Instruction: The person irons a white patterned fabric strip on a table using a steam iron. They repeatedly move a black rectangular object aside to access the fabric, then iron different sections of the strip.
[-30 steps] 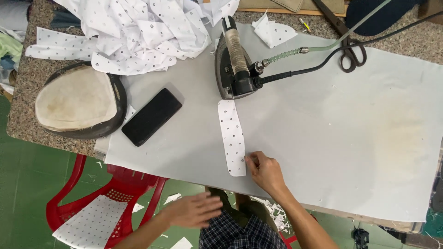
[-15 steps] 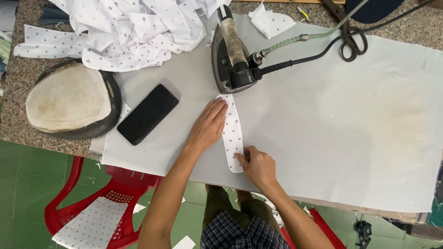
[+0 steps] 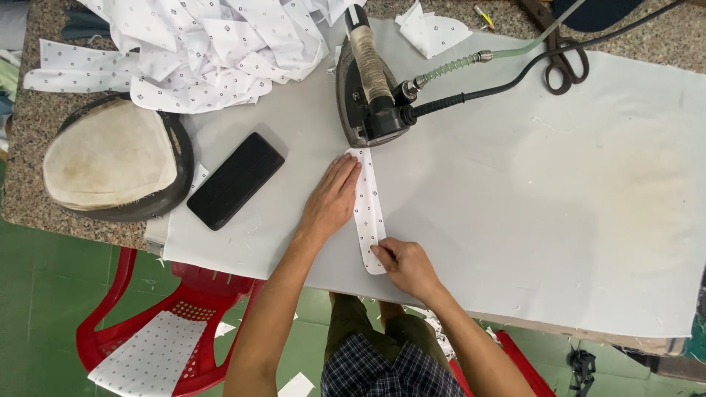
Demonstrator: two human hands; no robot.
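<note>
Pressing pad (image 3: 110,158): rounded, worn cream cushion in a dark rim, far left on the speckled stone bench (image 3: 44,213).
Fabric heap (image 3: 198,51): white cotton with small dark diamonds, crumpled, behind the pad.
Phone (image 3: 235,180): flat black slab, lying at a slant on the grey ironing cloth (image 3: 515,184).
Left hand (image 3: 332,198): flat and released, palm and fingers pressing the left edge of the fabric strip.
Fabric strip (image 3: 368,209): narrow, round-ended, printed like the heap; lies lengthwise on the cloth, its far end just in front of the iron.
Right hand (image 3: 404,265): grip clenched on the strip's near end, pinching it.
Iron (image 3: 368,81): heavy metal body, dark handle, hose and cord trailing right.
Scissors (image 3: 562,62): dark metal, far right rear.
Risk: the left fingertips are near the iron's sole; a brush against it could burn. Uneven pull could skew or crease the strip.
</note>
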